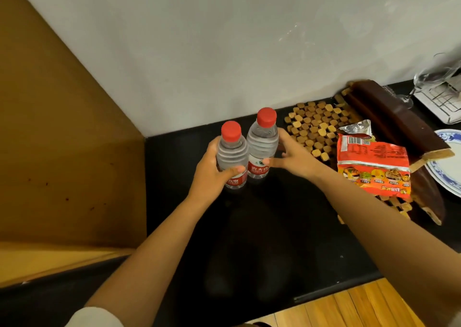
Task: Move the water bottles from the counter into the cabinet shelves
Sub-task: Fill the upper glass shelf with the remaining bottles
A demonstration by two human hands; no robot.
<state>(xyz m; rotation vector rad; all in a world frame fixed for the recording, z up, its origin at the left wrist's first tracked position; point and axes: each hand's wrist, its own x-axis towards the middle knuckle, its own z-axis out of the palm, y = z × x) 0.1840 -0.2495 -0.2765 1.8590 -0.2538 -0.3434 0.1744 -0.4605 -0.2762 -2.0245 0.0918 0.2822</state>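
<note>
Left hand [212, 169] fingers wrapped round left water bottle [231, 155]; right hand [290, 159] only half-closed on right water bottle [262, 147]. Both upright on counter [249, 226], touching. Risk: loose right grip slips, bottle topples toward snack packet [371, 167].

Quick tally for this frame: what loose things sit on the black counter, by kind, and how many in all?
Water bottles: 2, the left bottle and the right bottle
Snack bags: 1, the red bag
Wooden mats: 1, the mat
Plates: 1, the plate
Wine glasses: 1, the glass
Total: 6
</note>
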